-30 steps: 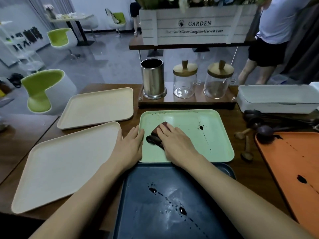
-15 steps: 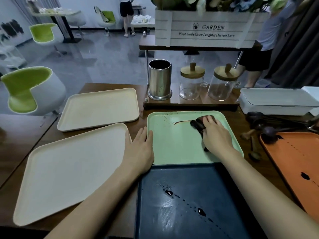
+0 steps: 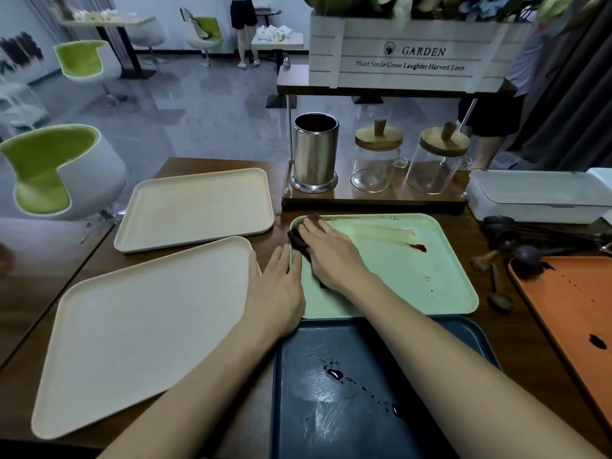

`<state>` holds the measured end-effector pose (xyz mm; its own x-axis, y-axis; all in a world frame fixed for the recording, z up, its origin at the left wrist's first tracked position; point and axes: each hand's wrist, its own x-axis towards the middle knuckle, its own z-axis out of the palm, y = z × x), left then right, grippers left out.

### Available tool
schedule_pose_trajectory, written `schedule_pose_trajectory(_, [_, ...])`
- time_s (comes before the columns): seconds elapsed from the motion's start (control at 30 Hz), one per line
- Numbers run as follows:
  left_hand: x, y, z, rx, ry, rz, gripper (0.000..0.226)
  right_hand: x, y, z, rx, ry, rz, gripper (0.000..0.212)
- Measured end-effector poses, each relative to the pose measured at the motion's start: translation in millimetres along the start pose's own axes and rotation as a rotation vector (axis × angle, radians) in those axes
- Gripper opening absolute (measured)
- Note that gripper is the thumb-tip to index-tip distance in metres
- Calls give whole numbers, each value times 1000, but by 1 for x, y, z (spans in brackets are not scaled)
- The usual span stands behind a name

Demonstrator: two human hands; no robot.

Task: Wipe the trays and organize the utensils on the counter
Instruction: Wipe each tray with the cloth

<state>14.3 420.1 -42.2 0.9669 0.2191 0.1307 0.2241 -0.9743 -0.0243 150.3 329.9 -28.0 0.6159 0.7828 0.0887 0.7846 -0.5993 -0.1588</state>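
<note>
Five trays lay on the wooden counter [image 3: 463,233]: two cream trays [image 3: 195,210] on the left, a green tray [image 3: 397,276] in the middle, a dark blue tray [image 3: 331,425] nearest the person, and an orange tray [image 3: 569,309] at the right edge.

The right hand [image 3: 331,256] was at the far left corner of the green tray, its fingers bent over a dark cloth [image 3: 296,238] and gripping it against the tray's surface. A reddish-brown smear [image 3: 414,246] ran across the far part of this tray, and small specks dotted its right side. The left hand [image 3: 276,293] lay flat with straight, relaxed fingers, holding nothing, its fingertips touching the green tray's left rim.

Dark drops and wet streaks marked the blue tray, and a dark blot and a line of spots marked the orange one.

Dark spoons [image 3: 516,240] lay in a loose pile on the counter between the green and orange trays, in front of a white lidded box [image 3: 536,197].

Behind the green tray a wooden stand carried a steel canister [image 3: 314,154] and two glass jars [image 3: 377,160] with wooden lids. On the shelf above them sat a white planter box [image 3: 414,61] printed with "GARDEN" and, below that, "Plant Smile Grow Laughter Harvest Love".
</note>
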Motion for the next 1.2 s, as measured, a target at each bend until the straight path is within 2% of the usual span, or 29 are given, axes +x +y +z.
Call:
schedule_pose_trajectory(0.07, [-1, 0, -2, 13, -13, -9, 76, -1, 11, -1, 9, -6, -2, 55])
schedule_pose_trajectory(0.2, [-2, 0, -5, 32, -38, -24, 65, -15, 47, -17, 6, 56, 89, 51])
schedule_pose_trajectory(0.4, [-2, -1, -3, 41, -39, -11, 60, -48, 106, -32, -48, 75, 395, 53])
schedule_pose_trajectory(0.53, [-1, -1, -4, 25, -36, -10, 60, -55, 117, -34, -69, 108, 524, 45])
schedule_pose_trajectory(0.63, [1, -2, -3, 14, -41, -2, 60, -48, 108, -30, -52, 118, 568, 54])
schedule_pose_trajectory(0.73, [3, -1, -2, -19, -41, 0, 61, -34, 82, -23, -57, 120, 486, 54])
schedule_pose_trajectory(0.93, [5, -2, -3, -39, -52, 9, 64, 12, -9, -3, -28, 70, 88, 55])
schedule_pose_trajectory(1.03, [4, -4, -2, -62, -33, 18, 65, 21, -12, -2, 5, 24, 24, 57])
schedule_pose_trajectory(1.2, [4, 0, -7, -57, -45, -8, 60, 6, 0, -19, 92, -27, -111, 49])
